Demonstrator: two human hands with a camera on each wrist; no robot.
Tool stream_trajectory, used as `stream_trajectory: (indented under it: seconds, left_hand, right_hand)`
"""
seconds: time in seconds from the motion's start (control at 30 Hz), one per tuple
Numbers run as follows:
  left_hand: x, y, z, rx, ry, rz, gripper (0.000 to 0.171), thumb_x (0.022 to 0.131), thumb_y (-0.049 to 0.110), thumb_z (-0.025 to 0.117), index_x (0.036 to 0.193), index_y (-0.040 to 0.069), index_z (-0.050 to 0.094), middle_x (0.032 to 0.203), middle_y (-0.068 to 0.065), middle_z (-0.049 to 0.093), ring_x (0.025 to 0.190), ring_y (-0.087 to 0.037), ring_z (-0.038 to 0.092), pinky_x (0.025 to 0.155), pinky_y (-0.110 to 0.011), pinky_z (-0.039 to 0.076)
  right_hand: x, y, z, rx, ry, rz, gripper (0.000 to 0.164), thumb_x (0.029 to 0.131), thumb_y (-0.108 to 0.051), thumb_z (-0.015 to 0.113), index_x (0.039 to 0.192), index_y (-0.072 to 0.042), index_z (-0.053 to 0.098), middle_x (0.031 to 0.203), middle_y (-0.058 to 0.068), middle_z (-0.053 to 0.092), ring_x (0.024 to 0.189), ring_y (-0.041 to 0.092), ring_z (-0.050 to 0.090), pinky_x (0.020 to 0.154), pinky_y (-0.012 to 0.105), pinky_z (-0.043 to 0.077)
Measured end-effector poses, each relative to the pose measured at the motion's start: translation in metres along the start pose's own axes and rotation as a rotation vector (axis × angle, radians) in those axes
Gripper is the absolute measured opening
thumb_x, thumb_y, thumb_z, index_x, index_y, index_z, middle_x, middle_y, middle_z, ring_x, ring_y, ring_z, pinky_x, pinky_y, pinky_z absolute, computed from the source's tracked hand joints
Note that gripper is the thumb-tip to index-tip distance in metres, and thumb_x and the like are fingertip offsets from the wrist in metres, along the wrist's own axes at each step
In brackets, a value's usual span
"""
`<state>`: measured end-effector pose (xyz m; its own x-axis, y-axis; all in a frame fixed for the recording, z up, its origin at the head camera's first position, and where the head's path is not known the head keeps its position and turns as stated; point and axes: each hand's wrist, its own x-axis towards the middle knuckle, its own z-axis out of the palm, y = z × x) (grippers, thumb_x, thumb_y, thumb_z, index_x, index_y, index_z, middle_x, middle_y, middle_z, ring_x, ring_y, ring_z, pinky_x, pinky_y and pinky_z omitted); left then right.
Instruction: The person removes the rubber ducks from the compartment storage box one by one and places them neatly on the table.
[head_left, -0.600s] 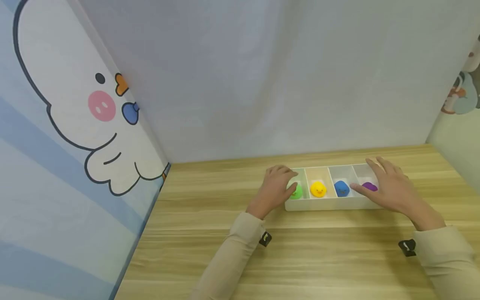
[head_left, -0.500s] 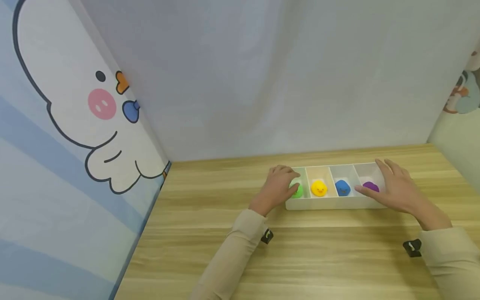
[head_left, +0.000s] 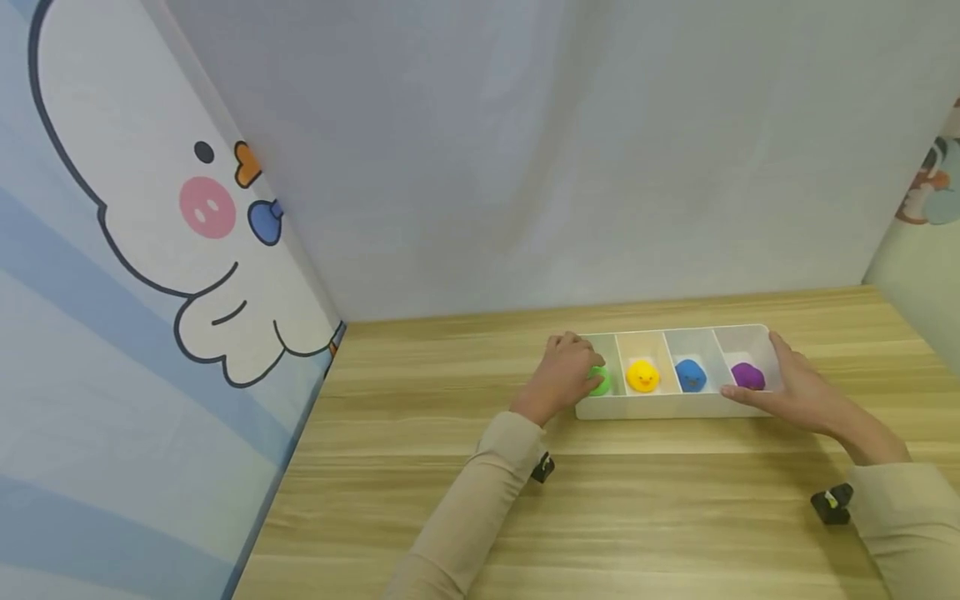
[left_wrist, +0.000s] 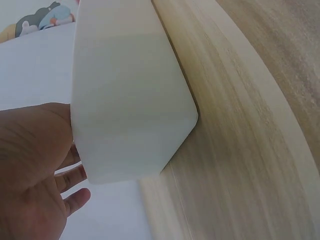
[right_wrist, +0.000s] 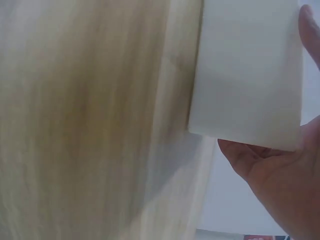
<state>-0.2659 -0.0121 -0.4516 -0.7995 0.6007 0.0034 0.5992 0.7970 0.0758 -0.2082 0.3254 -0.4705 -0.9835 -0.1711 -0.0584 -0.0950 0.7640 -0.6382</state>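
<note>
head view: half-open right hand (head_left: 807, 395) grips tray (head_left: 675, 407) of four ducks (head_left: 642, 376); half-curled left hand (head_left: 561, 377) opposite, hold unclear.

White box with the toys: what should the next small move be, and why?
Probably snug the left hand against the left end of the white box. It reaches over that end, partly covering the green toy, while the right hand holds the opposite end. A matching hold should steady the box, whose four compartments each contain a toy.
</note>
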Motion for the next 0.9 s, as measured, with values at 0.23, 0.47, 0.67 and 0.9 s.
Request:
stream_trajectory:
  seconds: [0.23,0.47,0.67,0.9]
  left_hand:
    - [0.002,0.003,0.001,-0.040,-0.011,-0.025,0.027,0.099,0.033,0.068,0.124,0.024,0.075,0.127,0.009,0.074,0.135,-0.022,0.054,0.115,-0.045,0.036]
    - [0.003,0.004,0.001,-0.059,-0.016,-0.058,0.026,0.095,0.032,0.073,0.119,0.025,0.077,0.126,0.011,0.075,0.134,-0.022,0.055,0.117,-0.048,0.035]
    - [0.000,0.003,0.000,-0.071,0.002,-0.067,0.031,0.096,0.035,0.070,0.126,0.026,0.074,0.127,0.009,0.074,0.134,-0.021,0.055,0.116,-0.045,0.035]
    - [-0.007,0.002,-0.002,-0.093,0.065,-0.053,0.033,0.098,0.036,0.065,0.128,0.025,0.071,0.127,0.006,0.072,0.129,-0.019,0.055,0.114,-0.042,0.036]
  right_hand:
    - [-0.001,0.006,-0.001,0.061,-0.052,0.037,0.122,0.094,-0.046,0.069,0.158,-0.003,-0.025,0.150,0.045,0.024,0.132,0.060,0.034,0.104,0.081,0.029]
    - [-0.003,0.009,0.002,0.142,-0.077,0.041,0.120,0.097,-0.043,0.066,0.156,-0.011,-0.034,0.158,0.050,-0.001,0.140,0.069,0.018,0.108,0.083,0.019]
    - [-0.003,0.012,0.003,0.151,-0.081,0.039,0.120,0.098,-0.043,0.066,0.155,-0.012,-0.035,0.158,0.049,-0.002,0.139,0.070,0.018,0.108,0.083,0.018]
    - [-0.004,0.013,0.004,0.152,-0.082,0.049,0.120,0.098,-0.043,0.065,0.155,-0.012,-0.036,0.158,0.049,-0.002,0.140,0.070,0.017,0.108,0.083,0.018]
